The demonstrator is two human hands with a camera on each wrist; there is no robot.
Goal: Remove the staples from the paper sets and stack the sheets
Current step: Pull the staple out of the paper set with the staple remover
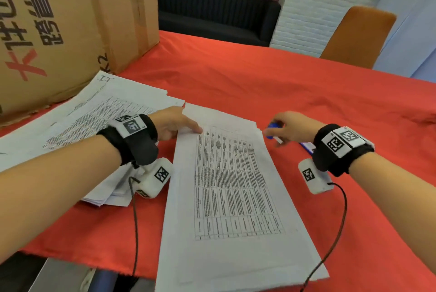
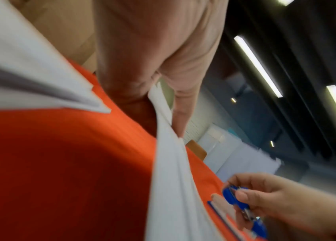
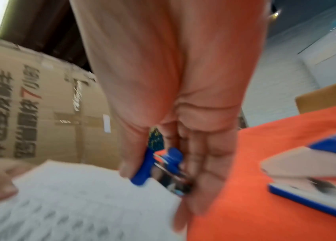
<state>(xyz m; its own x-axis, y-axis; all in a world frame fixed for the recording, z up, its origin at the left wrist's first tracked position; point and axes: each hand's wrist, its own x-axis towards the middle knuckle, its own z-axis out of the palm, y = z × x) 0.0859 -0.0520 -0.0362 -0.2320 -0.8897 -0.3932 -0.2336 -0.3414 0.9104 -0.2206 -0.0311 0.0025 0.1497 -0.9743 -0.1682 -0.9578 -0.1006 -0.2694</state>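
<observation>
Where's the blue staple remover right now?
In the head view, the blue staple remover is pinched in the right hand, just beyond the far right corner of the white printed paper set.

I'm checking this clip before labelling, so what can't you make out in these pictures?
- Staple in the paper set: too small in the head view, blurred in both wrist views.
- Staple remover jaws: blurred, partly behind the right hand.
- Stapler: cut off by the right-wrist edge.

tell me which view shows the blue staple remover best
The right wrist view: the blue plastic staple remover with metal claws sits close and central in the right hand. The left wrist view shows it small at the corner; the head view shows only a blurred blue bit.
</observation>
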